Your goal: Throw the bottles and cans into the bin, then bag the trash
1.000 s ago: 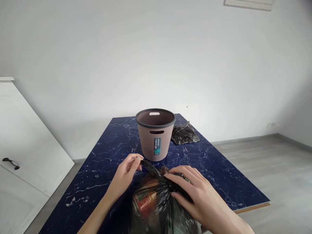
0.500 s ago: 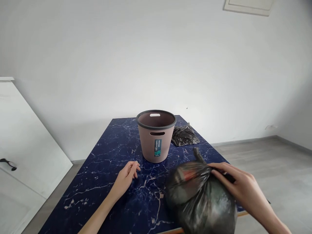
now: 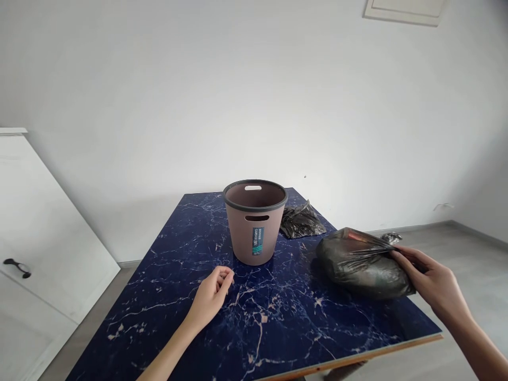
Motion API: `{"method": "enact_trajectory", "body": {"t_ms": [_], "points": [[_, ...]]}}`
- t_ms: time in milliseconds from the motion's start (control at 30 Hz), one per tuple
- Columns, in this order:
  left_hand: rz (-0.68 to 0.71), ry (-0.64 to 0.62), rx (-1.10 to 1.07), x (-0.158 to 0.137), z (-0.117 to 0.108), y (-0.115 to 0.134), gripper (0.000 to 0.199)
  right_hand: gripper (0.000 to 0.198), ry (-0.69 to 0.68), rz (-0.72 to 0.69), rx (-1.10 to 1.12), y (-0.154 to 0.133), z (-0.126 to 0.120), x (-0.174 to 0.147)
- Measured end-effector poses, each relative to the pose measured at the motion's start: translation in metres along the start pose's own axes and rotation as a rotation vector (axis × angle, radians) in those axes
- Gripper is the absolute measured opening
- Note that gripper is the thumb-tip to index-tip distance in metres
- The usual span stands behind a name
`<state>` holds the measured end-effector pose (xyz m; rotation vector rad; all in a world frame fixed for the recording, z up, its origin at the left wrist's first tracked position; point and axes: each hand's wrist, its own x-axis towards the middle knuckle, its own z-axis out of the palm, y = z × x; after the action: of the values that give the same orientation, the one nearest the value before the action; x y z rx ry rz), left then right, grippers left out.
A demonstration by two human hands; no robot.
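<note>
My right hand (image 3: 431, 278) pinches the gathered, knotted neck of a filled black garbage bag (image 3: 361, 270). The bag lies on its side at the right edge of the table, with something reddish showing through the thin plastic. My left hand (image 3: 212, 292) is over the table with its fingers loosely curled and nothing visible in them. Just beyond that hand stands a pinkish-brown garbage bin (image 3: 240, 235), upright, with a dark rim, handle slots and a teal label. Its visible inner wall is bare; the bottom is hidden. A crumpled black plastic bag (image 3: 302, 221) lies behind the bin to the right.
The table (image 3: 182, 238) has a dark blue marble-patterned top with a wooden front edge (image 3: 349, 360). A white wall (image 3: 254, 95) rises behind it. To the left is a white cabinet (image 3: 39, 222) with a black handle (image 3: 16, 268). Grey floor (image 3: 464, 275) shows on the right.
My right hand has carried the filled garbage bag rightward and away from me, from the near edge to the table's right side. My left hand has shifted slightly to the right, fingers curled more.
</note>
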<state>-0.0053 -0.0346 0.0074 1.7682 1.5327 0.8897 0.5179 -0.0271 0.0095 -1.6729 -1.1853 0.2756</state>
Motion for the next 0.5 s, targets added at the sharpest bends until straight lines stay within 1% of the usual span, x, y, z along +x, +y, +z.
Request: {"method": "enact_trajectory", "body": {"t_ms": [133, 200, 233, 300, 400, 467, 500], "points": [[0.011, 0.005, 0.021, 0.000, 0.000, -0.001, 0.053, 0.039, -0.088, 0.003, -0.018, -0.009, -0.007, 0.000], [0.015, 0.004, 0.032, -0.001, 0.001, -0.001, 0.053, 0.036, -0.168, -0.026, 0.014, -0.013, -0.011, -0.003], [0.017, 0.000, 0.037, -0.001, 0.001, -0.001, 0.052, 0.037, -0.182, -0.047, 0.015, -0.014, -0.013, -0.005], [0.022, -0.005, 0.048, -0.002, 0.001, 0.000, 0.051, 0.043, -0.147, -0.109, -0.049, -0.013, -0.017, -0.010], [0.028, -0.007, 0.065, -0.002, 0.002, 0.000, 0.050, 0.049, -0.050, -0.209, -0.223, -0.014, -0.025, -0.019], [0.033, -0.008, 0.075, -0.002, 0.002, -0.001, 0.050, 0.051, -0.051, -0.278, -0.295, -0.021, -0.030, -0.027], [0.036, -0.008, 0.079, -0.002, 0.002, -0.001, 0.050, 0.052, -0.028, -0.311, -0.331, -0.028, -0.033, -0.031]]}}
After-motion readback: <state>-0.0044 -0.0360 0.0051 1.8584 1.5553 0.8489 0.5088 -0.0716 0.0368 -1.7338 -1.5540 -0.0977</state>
